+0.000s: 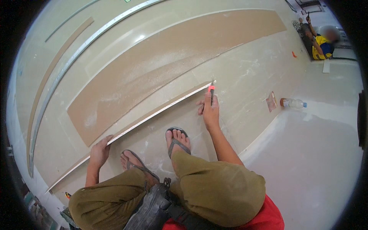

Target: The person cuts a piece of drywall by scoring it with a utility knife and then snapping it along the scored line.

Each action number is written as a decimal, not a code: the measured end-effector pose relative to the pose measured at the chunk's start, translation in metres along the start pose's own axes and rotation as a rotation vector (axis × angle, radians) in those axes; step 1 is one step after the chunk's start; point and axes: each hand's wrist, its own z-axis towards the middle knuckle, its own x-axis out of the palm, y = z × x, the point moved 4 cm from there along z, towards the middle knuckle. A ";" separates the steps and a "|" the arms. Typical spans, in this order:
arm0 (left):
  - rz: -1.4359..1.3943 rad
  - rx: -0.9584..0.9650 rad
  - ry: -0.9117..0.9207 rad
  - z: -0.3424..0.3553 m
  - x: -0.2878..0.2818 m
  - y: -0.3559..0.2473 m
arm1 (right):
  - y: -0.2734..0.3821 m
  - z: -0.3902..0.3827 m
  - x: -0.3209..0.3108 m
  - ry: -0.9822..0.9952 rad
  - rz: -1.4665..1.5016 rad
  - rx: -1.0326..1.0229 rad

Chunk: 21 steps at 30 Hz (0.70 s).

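Note:
A long narrow strip of brown-faced plasterboard [161, 108] with a white edge slants across the floor in front of my feet. My left hand [99, 152] is closed around its lower left part. In my right hand [210, 111] is a utility knife [211, 92] with a red and black handle, the fingers wrapped round it. Its tip points away from me, at the strip's far right end; whether the blade touches the board I cannot tell. Just beyond the strip lies a wide brown board [184, 50] dusted with white powder.
Farther left lie a curved-looking metal channel [82, 48] and a thin brown strip [57, 61]. To the right, a plastic bottle [294, 103] lies by the wall base near a small brown scrap [271, 102]. A person in yellow and blue [321, 46] sits at the far right.

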 end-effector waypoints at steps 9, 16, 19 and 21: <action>0.136 -0.076 -0.012 0.015 -0.007 0.021 | 0.026 -0.039 0.021 0.179 -0.760 -0.471; 0.116 -0.006 -0.122 0.012 0.002 0.012 | 0.044 -0.027 0.014 0.106 -0.823 -0.811; 0.088 -0.006 -0.138 0.006 0.002 0.014 | 0.048 -0.026 0.008 0.072 -0.817 -0.739; 0.071 -0.017 -0.133 0.004 0.006 0.016 | 0.050 -0.023 0.001 0.078 -0.818 -0.692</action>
